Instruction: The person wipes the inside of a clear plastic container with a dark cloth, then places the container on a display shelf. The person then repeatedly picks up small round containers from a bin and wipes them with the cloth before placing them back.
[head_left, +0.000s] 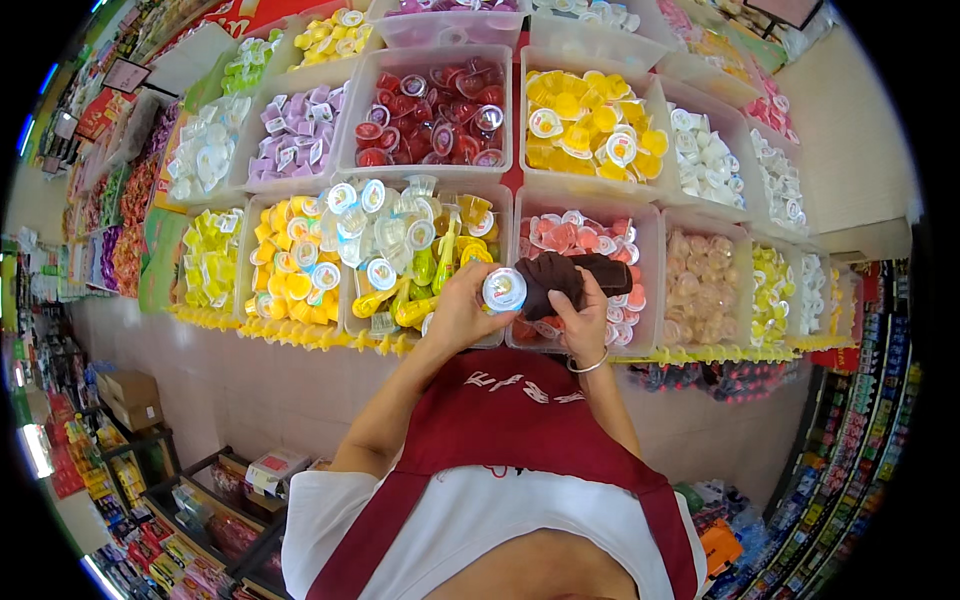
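Observation:
My left hand (459, 309) grips a jelly cup (504, 290) whose round, printed foil lid faces up. Bunched in my right hand (582, 315) is a dark brown cloth (553, 279), pressed close beside the cup's lid. Under my right hand stands a clear plastic bin (649, 330) of pink jelly cups (559, 234). Left of it, clear jelly cups (390, 225) lie heaped over yellow and green squeeze-bottle-shaped jellies (442, 259). The cloth hides part of the pink cups.
Bins of red jelly cups (442, 112), yellow jelly cups (581, 120) and purple jelly cups (300, 131) rise in tiers behind. Yellow scalloped trim (300, 334) edges the display's front. Packed shelves (855, 420) stand at right; a cardboard box (129, 397) sits at left.

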